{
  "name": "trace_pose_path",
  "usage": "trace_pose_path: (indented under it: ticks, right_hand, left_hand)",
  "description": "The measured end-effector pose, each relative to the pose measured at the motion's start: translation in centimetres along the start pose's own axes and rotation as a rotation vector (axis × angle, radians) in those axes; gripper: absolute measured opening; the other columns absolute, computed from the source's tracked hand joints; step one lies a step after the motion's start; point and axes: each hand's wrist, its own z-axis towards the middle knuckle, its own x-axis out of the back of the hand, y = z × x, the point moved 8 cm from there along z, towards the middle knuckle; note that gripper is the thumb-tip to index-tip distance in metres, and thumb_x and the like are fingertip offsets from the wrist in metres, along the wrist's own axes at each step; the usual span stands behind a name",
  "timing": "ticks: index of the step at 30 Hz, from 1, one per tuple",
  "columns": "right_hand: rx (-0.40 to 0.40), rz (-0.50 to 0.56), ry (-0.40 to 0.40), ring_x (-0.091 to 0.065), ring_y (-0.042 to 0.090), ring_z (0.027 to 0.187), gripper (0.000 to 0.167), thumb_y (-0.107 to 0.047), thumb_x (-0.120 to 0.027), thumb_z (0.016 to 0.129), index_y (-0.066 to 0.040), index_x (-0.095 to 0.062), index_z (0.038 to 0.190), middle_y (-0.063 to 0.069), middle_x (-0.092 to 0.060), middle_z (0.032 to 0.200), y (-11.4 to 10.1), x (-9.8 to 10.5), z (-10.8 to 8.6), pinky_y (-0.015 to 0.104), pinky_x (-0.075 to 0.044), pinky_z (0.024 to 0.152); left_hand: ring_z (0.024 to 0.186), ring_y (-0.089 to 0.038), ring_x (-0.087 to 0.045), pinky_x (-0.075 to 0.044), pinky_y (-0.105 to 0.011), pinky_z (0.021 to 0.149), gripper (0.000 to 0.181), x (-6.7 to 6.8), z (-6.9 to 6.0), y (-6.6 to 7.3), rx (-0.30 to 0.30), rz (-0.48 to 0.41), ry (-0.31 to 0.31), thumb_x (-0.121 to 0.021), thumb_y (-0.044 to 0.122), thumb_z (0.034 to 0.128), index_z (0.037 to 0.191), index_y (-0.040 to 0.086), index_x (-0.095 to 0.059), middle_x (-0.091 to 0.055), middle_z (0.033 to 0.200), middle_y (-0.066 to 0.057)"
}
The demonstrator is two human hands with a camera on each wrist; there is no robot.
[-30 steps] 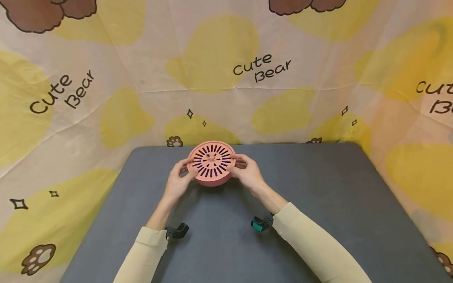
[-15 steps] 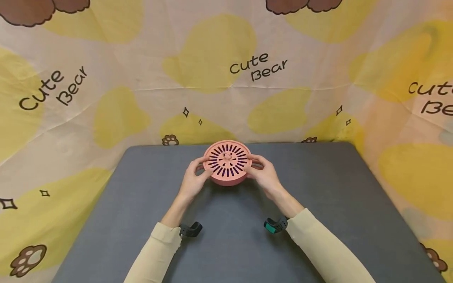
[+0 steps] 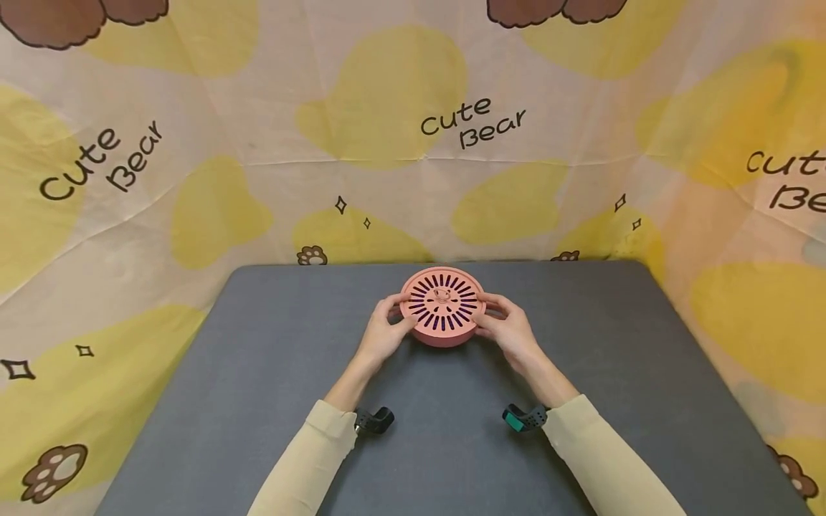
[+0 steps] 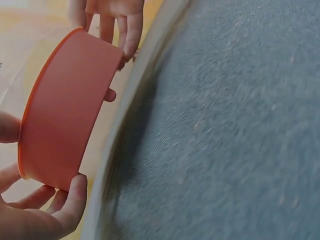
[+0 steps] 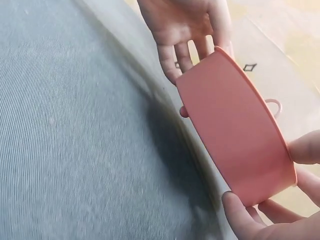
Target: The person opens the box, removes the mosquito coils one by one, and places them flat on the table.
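Two grips: your left hand and right hand clasp opposite sides of the pink box, raised over the table toward its far edge. Loosening one side could tip it; fit of slotted top unclear.

From above, the head view faces forward and down across the table to the backdrop, while both wrist views look from close in, sharing the pink container side-on
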Motion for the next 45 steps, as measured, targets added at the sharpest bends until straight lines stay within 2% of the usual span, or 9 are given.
trace_pose_path:
  ticks: [5,10,17,24,28,34,36,39,45]
  right_hand:
    - [-0.016,-0.022,-0.009,-0.063,0.025,0.104,0.053,-0.001,-0.066,0.097,0.000,-0.049,0.147,0.024,-0.044,0.141,0.6,0.7,0.1,0.036,-0.059,0.089]
    - [-0.052,-0.038,-0.018,-0.063,0.025,0.105,0.053,-0.002,-0.066,0.097,-0.001,-0.048,0.147,0.023,-0.043,0.144,1.4,1.1,0.2,0.040,-0.057,0.092]
    - [-0.061,-0.053,-0.040,-0.062,0.028,0.111,0.053,-0.002,-0.065,0.098,-0.001,-0.048,0.148,0.023,-0.042,0.144,1.8,1.3,0.2,0.040,-0.057,0.093]
    - [-0.037,-0.120,-0.099,-0.059,0.033,0.121,0.052,-0.005,-0.066,0.098,0.002,-0.047,0.147,0.025,-0.043,0.144,1.4,1.5,0.0,0.042,-0.054,0.097]
    - [-0.026,-0.236,-0.103,-0.058,0.035,0.122,0.050,-0.008,-0.067,0.099,0.000,-0.049,0.145,0.024,-0.047,0.142,0.8,1.7,-0.3,0.044,-0.054,0.098]
    - [0.086,-0.719,-0.033,-0.056,0.039,0.124,0.045,-0.023,-0.067,0.099,-0.004,-0.057,0.139,0.023,-0.057,0.136,-2.1,1.7,-1.1,0.054,-0.051,0.098]
    - [0.141,-0.812,-0.032,-0.057,0.041,0.124,0.045,-0.023,-0.066,0.099,-0.001,-0.058,0.137,0.025,-0.058,0.133,-3.4,1.5,-1.3,0.056,-0.049,0.099]
    - [0.208,-0.848,-0.039,-0.059,0.041,0.120,0.041,-0.020,-0.066,0.099,0.001,-0.060,0.134,0.024,-0.062,0.128,-5.1,1.3,-1.5,0.056,-0.050,0.097]
    - [0.281,-0.786,-0.044,-0.064,0.034,0.107,0.032,-0.017,-0.065,0.100,0.000,-0.066,0.127,0.017,-0.069,0.115,-7.2,1.0,-1.3,0.051,-0.054,0.087]
  left_hand:
    - [0.119,-0.032,-0.057,-0.056,-0.039,0.085,0.047,-1.1,0.1,-0.6,0.012,-0.004,-0.029,-0.069,0.009,0.0925,0.139,0.007,-0.059,-0.052,0.131,-0.017]
    - [0.115,-0.031,-0.059,-0.056,-0.033,0.077,0.047,-1.8,0.0,-1.1,0.017,-0.004,-0.054,-0.068,0.009,0.0937,0.140,0.006,-0.058,-0.051,0.130,-0.018]
    - [0.117,-0.032,-0.059,-0.054,-0.034,0.079,0.046,-2.0,0.0,-1.2,0.007,0.033,-0.057,-0.069,0.009,0.0926,0.138,0.007,-0.059,-0.053,0.130,-0.017]
    - [0.119,-0.030,-0.059,-0.054,-0.036,0.082,0.045,-2.0,0.1,-1.5,0.036,0.044,-0.098,-0.068,0.013,0.0957,0.139,0.010,-0.058,-0.052,0.135,-0.016]
    - [0.120,-0.030,-0.059,-0.056,-0.036,0.083,0.045,-1.9,0.3,-1.5,0.040,0.041,-0.118,-0.067,0.012,0.0960,0.140,0.010,-0.057,-0.050,0.138,-0.017]
    - [0.121,-0.031,-0.059,-0.057,-0.036,0.084,0.047,-1.7,0.4,-1.4,0.045,0.031,-0.127,-0.064,0.011,0.0977,0.143,0.009,-0.055,-0.048,0.138,-0.020]
    - [0.122,-0.031,-0.058,-0.057,-0.037,0.085,0.047,-1.6,0.4,-1.4,0.050,0.030,-0.124,-0.064,0.011,0.0980,0.144,0.009,-0.055,-0.048,0.139,-0.020]
    - [0.123,-0.032,-0.058,-0.057,-0.038,0.087,0.046,-1.6,0.4,-1.4,0.055,0.027,-0.128,-0.064,0.013,0.0993,0.145,0.009,-0.055,-0.047,0.140,-0.020]
    - [0.124,-0.033,-0.058,-0.058,-0.036,0.087,0.046,-1.9,0.3,-1.3,0.030,0.026,-0.142,-0.061,0.014,0.1013,0.146,0.007,-0.053,-0.046,0.141,-0.022]
